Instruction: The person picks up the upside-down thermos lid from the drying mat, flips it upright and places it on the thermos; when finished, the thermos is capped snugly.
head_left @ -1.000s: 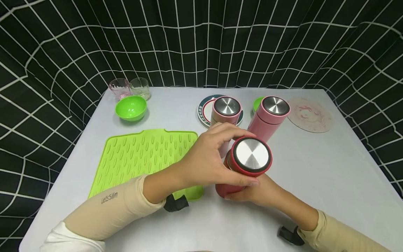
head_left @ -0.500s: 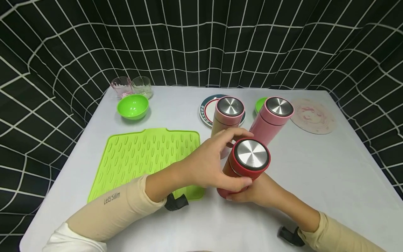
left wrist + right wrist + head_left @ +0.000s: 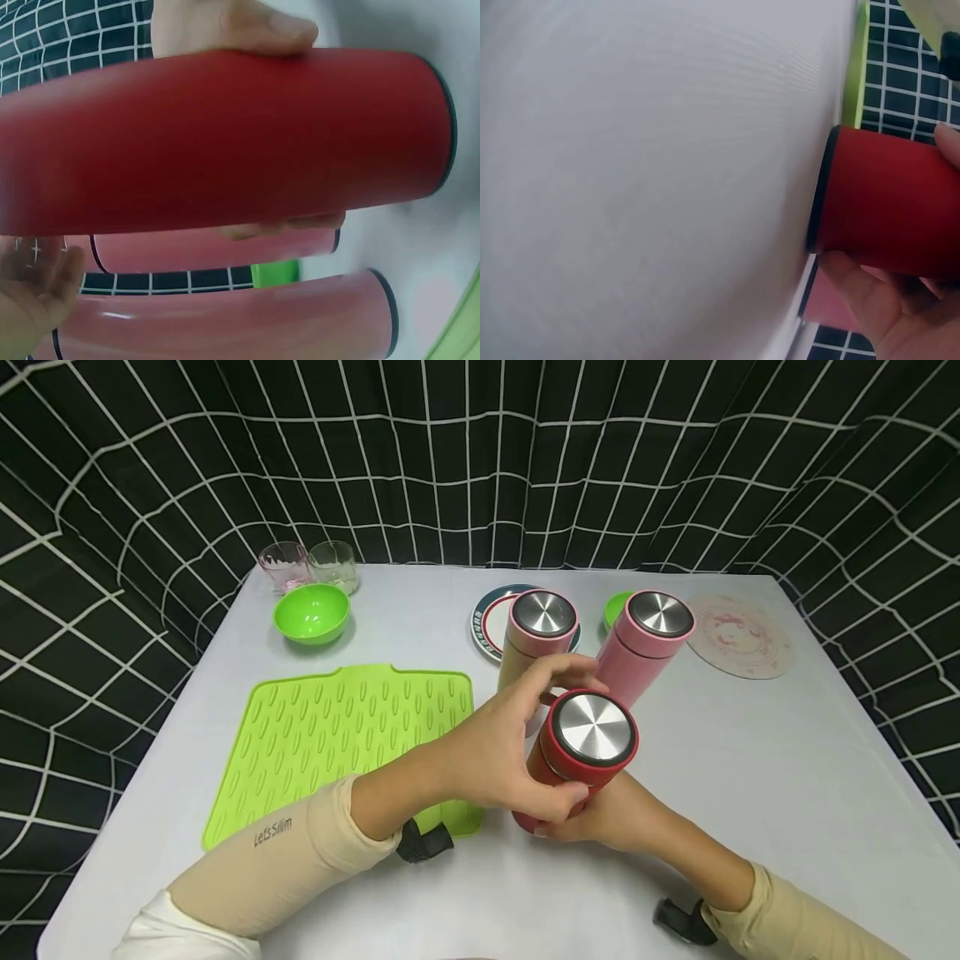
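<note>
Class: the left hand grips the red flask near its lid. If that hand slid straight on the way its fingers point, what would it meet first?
Probably the nearer pink flask, just beyond the left hand on the red flask; the gap's depth is unclear.

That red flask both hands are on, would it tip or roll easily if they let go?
Probably. The red flask is tall and narrow and leans now, so it might topple. Its round, smooth body would likely roll once on its side. It looks rigid; the left hand grips near the lid and the right hand holds the lower body, which suggests a slippery wall.
</note>
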{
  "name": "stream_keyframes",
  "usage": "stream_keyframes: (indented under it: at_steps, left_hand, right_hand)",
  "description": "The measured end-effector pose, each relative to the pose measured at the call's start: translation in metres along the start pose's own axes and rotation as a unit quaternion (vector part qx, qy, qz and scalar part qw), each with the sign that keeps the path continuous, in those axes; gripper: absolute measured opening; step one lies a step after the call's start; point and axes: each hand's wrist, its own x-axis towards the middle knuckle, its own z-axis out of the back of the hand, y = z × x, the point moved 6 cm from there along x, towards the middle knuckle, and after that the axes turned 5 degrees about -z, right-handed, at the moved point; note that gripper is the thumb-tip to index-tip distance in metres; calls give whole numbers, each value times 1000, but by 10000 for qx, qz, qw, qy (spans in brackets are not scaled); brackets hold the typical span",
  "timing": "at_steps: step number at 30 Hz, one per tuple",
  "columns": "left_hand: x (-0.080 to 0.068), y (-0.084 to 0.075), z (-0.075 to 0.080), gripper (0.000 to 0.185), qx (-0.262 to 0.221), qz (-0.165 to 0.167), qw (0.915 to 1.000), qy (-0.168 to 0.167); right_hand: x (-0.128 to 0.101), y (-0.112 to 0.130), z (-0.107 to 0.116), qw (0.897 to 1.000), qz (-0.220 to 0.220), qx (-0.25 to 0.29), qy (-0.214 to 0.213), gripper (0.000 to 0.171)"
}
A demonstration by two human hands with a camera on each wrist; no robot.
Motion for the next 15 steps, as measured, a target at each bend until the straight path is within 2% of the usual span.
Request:
stream_keyframes:
  at_steps: [5, 9, 15]
  left_hand:
    - [-1, 1, 5, 78, -379, -198, 9989, -204]
    - [-1, 1, 7, 77, -542, -325, 9979, -101]
    - [0, 1, 8, 77, -588, -313, 9978, 37]
  right_hand:
    - [2, 1, 0, 10000, 50, 61, 1, 52]
    - [3, 6, -1, 9998, 124, 122, 77, 52]
    - [3, 30, 3, 10000, 83, 26, -25, 54]
